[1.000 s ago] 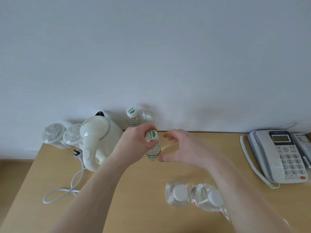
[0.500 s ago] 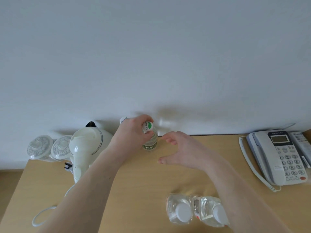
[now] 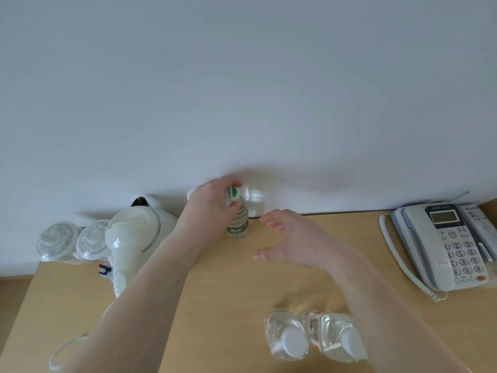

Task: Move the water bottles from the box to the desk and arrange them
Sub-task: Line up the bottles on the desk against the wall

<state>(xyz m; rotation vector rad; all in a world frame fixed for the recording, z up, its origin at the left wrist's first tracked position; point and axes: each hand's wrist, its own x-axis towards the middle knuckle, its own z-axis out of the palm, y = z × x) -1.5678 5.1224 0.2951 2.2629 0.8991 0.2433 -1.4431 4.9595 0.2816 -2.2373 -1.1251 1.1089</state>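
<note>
Bottle handling, back of the wooden counter (image 3: pixel 215 305)

Left hand (image 3: pixel 207 208) clamps the green-capped clear plastic water bottle (image 3: pixel 238 219) at its neck; probably squishy, slippery lower down. Right hand (image 3: pixel 293 240) spread, empty.

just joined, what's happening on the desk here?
A person is setting water bottles out on the desk. The left hand grips a green-capped bottle by its top, standing it near the wall next to the white kettle. The right hand hovers open just beside it, holding nothing. Two white-capped bottles stand together at the near edge. A phone sits at the right.
</note>
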